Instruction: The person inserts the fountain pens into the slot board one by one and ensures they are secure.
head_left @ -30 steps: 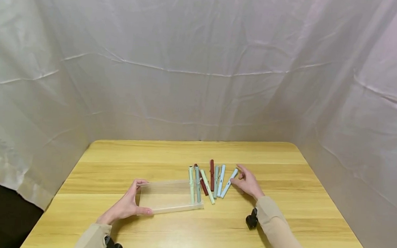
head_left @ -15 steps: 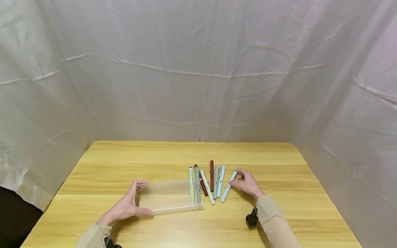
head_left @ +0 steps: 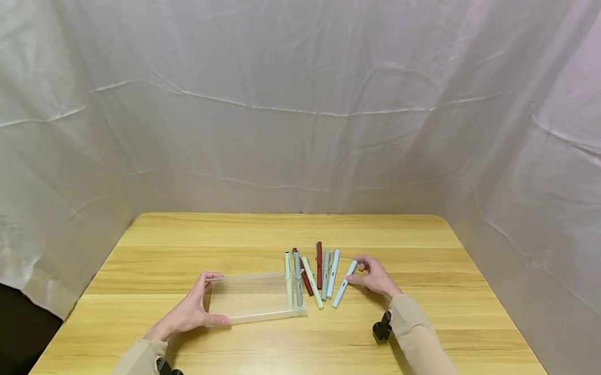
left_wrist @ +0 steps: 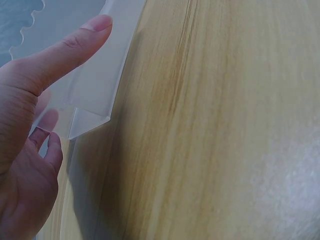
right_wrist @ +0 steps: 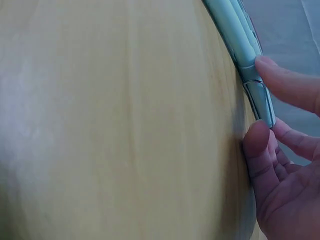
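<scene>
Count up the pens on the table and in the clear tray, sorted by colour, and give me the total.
Pale green pens: 2
Grey-green pens: 2
Dark red pens: 2
Light blue pens: 2
Total: 8

1. The tray (head_left: 249, 295) is showing clear, smooth, glossy plastic.
2. The pens (head_left: 333, 274) are looking smooth and glossy.
3. The worktop (head_left: 322, 353) is showing glossy wood grain.
4. The curtain (head_left: 302, 148) is showing creased, satiny cloth.
5. The sleeves (head_left: 417, 332) are looking like matt cloth.
</scene>
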The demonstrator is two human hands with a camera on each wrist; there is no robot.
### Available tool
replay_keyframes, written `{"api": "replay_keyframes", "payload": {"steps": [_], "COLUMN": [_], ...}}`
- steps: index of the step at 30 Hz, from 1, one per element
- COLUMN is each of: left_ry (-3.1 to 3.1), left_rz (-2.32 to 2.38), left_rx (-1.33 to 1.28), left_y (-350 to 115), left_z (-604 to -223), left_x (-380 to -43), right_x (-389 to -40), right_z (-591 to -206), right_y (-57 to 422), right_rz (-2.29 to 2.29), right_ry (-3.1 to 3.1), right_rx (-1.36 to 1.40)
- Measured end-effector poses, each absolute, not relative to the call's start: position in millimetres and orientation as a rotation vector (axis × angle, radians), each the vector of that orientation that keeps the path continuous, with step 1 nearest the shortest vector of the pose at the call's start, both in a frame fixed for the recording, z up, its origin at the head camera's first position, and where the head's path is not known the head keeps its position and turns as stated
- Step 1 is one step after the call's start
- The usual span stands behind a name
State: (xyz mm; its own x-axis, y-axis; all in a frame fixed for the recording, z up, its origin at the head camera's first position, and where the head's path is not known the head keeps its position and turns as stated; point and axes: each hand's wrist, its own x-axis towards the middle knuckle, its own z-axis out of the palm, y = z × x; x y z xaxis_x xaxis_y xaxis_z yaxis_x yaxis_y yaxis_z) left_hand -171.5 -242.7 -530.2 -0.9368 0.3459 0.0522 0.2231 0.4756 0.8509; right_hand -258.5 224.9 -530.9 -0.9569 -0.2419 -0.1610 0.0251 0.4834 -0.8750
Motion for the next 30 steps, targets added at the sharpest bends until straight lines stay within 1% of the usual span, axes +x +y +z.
{"api": "replay_keyframes", "payload": {"steps": [4,15,30], "left_ry": [2.599,2.604,2.607], "left_rz": [1.458,1.464,1.483], "left_rx": [0.522,0.562,0.573], "left_y": [-243.5,-243.3,-242.6], "left_z": [-529.0,-528.4,-526.6], "left_x": [-171.1,-170.0,-168.9], "right_x": [-258.3,-257.7,-257.3], "right_z": [-530.5,-534.3,-532.2], "right_y": [224.7,216.4,216.7], "right_rz": [-1.476,-1.316,-1.325], "right_ry": [2.454,2.64,2.633], "right_rx": [-0.182,-0.143,-0.119]}}
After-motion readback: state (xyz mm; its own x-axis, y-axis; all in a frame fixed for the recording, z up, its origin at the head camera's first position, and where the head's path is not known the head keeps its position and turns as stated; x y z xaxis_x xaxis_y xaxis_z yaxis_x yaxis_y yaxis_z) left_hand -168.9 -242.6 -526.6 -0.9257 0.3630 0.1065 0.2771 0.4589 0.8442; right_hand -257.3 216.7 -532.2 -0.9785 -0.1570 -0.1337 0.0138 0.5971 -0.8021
